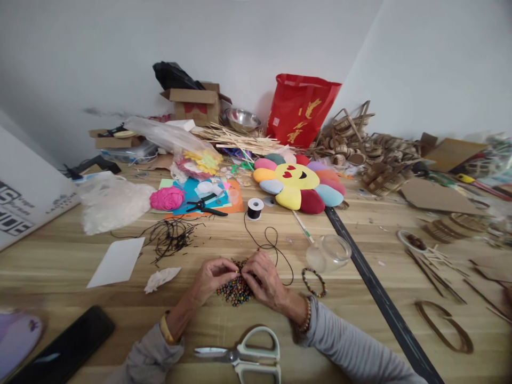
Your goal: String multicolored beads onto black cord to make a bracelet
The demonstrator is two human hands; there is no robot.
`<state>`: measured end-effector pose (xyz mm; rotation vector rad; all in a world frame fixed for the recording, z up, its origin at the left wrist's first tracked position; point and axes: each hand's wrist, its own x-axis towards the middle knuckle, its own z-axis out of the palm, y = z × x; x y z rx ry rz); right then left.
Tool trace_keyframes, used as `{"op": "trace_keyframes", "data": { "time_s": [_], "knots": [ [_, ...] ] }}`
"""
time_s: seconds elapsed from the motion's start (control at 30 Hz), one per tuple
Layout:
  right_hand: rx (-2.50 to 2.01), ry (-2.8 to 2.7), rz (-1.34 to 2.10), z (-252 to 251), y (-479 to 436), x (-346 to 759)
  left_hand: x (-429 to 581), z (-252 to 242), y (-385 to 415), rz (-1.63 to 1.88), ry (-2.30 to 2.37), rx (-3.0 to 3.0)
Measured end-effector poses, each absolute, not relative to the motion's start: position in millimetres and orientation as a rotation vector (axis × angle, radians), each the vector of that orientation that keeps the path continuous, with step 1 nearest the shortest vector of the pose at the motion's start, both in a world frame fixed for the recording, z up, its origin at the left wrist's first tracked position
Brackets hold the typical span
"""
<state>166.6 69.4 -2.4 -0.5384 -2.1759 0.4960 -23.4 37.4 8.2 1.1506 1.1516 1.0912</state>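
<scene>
My left hand (212, 278) pinches a small yellowish bead between thumb and fingertips. Close beside it, my right hand (264, 278) is closed, its fingertips meeting near the bead on what looks like the end of the black cord (276, 246); the fingers hide the exact grip. Both hands are over a pile of multicoloured beads (235, 294) on the wooden table. From the right hand the cord loops back to a white spool (255, 208). A finished-looking beaded bracelet (314, 282) lies to the right. Scissors (250, 353) with pale handles rest in front of me.
A clear jar (330, 253) lies right of the cord. Cut black cords (172, 237), white paper (117, 262) and a phone (64, 346) are on the left. Behind are pliers (206, 206), pink yarn (167, 198), a flower cushion (300, 184) and a red bag (302, 111).
</scene>
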Motion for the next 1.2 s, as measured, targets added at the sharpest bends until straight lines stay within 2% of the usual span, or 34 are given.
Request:
{"op": "trace_keyframes", "data": {
  "time_s": [1.2],
  "knots": [
    [-0.549,-2.182,0.428,-8.7,70.9,166.9,-24.0,6.9,38.4,1.155,1.178,1.137]
  ]
}}
